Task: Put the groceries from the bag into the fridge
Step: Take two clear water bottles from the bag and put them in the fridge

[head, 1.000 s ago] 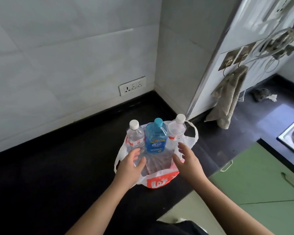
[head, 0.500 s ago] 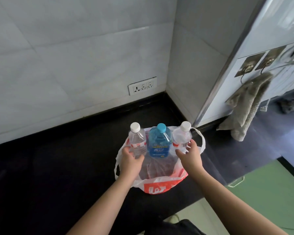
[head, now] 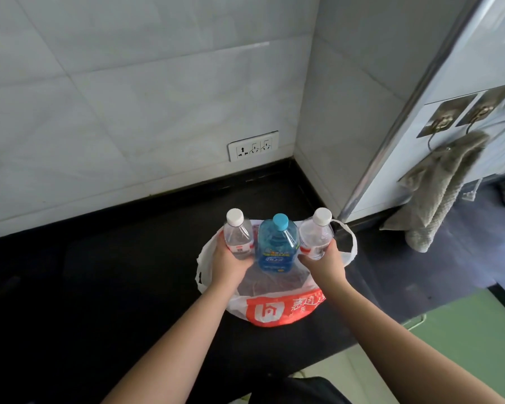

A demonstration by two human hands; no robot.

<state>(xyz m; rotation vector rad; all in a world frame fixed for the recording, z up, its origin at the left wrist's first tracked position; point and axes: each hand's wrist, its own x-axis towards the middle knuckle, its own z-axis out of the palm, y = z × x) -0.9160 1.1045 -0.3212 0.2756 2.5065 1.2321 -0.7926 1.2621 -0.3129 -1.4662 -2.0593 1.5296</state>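
Both hands have closed in since a second ago: left hand (head: 229,262) now wraps the left clear bottle (head: 238,236), right hand (head: 322,261) the right clear bottle (head: 316,234), probably firmly, though the fingers are partly hidden. They stand in the bag (head: 277,309) near the worktop's (head: 105,287) back right corner, flanking the blue bottle (head: 278,243). Lift straight up so the plastic doesn't snag.

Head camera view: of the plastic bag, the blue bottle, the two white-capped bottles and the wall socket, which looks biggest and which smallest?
1. Plastic bag, widest by far.
2. Blue bottle.
3. Left clear bottle and right clear bottle: they look alike, and hands hide their lower parts, so no ranking.
4. Wall socket, though it sits farther away, so this is unsure.
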